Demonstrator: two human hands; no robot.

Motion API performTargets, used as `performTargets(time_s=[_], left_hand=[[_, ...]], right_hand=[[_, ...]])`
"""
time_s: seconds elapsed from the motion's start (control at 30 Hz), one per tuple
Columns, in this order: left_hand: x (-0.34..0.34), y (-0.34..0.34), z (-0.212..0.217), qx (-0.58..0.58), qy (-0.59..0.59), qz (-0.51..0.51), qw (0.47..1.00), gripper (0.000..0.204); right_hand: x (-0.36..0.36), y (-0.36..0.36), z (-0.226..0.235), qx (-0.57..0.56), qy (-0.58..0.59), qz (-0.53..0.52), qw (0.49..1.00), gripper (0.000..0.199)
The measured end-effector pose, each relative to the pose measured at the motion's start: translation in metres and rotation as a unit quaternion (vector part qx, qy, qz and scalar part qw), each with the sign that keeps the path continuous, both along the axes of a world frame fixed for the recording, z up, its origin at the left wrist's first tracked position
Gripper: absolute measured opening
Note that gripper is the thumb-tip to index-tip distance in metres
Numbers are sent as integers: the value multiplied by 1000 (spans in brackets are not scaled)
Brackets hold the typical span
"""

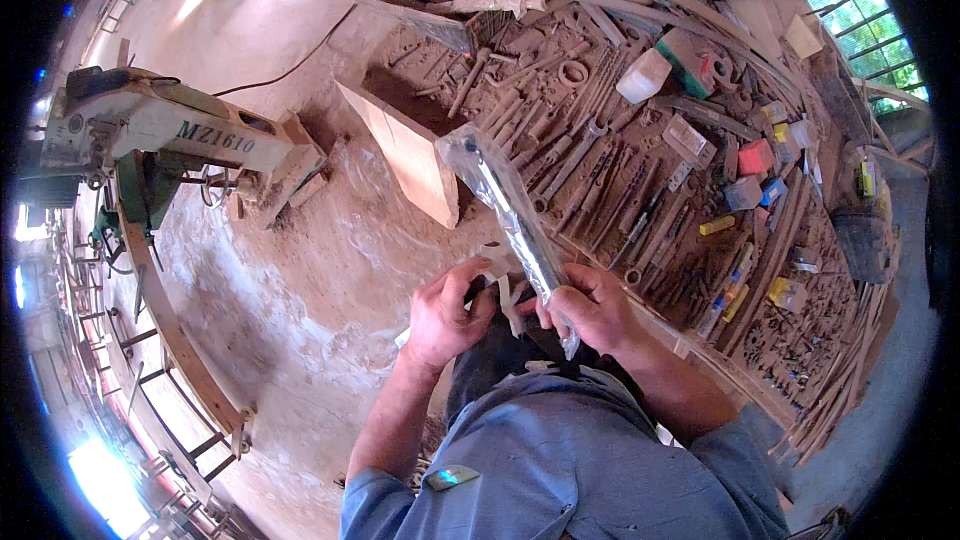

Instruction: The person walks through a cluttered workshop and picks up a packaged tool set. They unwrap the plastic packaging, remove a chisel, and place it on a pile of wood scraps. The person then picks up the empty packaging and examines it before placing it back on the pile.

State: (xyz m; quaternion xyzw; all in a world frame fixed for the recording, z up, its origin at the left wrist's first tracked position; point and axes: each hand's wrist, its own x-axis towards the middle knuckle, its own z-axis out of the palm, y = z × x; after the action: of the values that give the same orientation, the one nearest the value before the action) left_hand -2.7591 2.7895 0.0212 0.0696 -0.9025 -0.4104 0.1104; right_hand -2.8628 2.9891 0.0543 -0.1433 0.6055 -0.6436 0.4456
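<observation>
In front of my body, my right hand [596, 308] grips the near end of a long, shiny metal tool in a clear plastic sleeve [508, 218]. The sleeve slants away to the upper left, and I cannot tell the tool's exact kind through the glare. Beside it, my left hand [446, 314] is closed, thumb against fingers, at a pale torn strip of wrapping [507, 298]. The strip hangs between both hands, next to the sleeve's lower part. Part of the left fingers is hidden from view.
To the right, a dusty bench holds several drill bits [628, 195], a white plastic container [643, 76], small boxes [757, 157] and a metal ring [573, 72]. A wooden board [405, 155] stands at its left edge. A white and green machine [180, 130] is at left.
</observation>
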Motion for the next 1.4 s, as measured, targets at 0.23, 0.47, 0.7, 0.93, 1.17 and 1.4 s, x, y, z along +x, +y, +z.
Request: performTargets(time_s=[0.23, 0.47, 0.7, 0.93, 1.17, 1.4], left_hand=[[0, -28, 7, -81, 84, 3, 993, 39], [-10, -47, 13, -190, 144, -76, 968, 34], [-7, -49, 23, -246, 117, -114, 955, 36], [-6, -55, 17, -205, 153, -78, 964, 39], [-6, -59, 18, -228, 157, -98, 956, 38], [-10, -65, 24, -249, 152, -162, 943, 37]], right_hand=[[-32, 49, 26, 124, 182, 137, 966, 21], [-48, 70, 41, 136, 265, 237, 925, 23], [-37, 50, 40, 119, 16, 216, 969, 20], [-34, 71, 7, 127, 126, 246, 953, 24], [-42, 61, 29, 173, 246, 300, 905, 17], [-58, 60, 45, 166, 257, 329, 894, 18]])
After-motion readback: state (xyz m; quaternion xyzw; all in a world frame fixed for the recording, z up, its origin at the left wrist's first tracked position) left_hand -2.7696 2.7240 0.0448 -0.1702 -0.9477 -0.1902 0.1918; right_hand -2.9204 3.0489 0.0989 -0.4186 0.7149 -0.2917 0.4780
